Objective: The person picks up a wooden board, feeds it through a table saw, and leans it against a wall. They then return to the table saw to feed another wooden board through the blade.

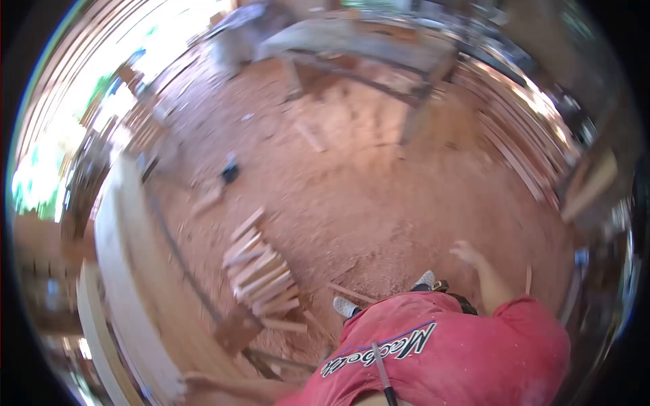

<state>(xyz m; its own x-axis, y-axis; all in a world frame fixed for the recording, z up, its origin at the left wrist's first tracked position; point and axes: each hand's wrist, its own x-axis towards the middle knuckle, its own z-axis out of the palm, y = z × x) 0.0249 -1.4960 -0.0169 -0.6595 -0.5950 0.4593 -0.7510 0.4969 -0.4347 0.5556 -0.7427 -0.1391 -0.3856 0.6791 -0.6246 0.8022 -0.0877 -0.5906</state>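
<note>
My right hand [466, 252] hangs over the reddish dirt floor, with nothing in it and its fingers apart. At the lower left, my left hand [194, 387] is at the end of the long pale planks [139, 271]; blur hides its fingers, and I cannot tell whether it grips a plank. Between my arms is a red shirt [460, 345] with lettering on it. A stack of short wood pieces [263, 274] lies on the floor near my feet, to the left.
A worn wooden bench [352, 47] stands at the far side. Long boards [514, 135] lie along the right. A small dark object [230, 172] and loose scraps are on the floor. A metal bar runs beside the planks.
</note>
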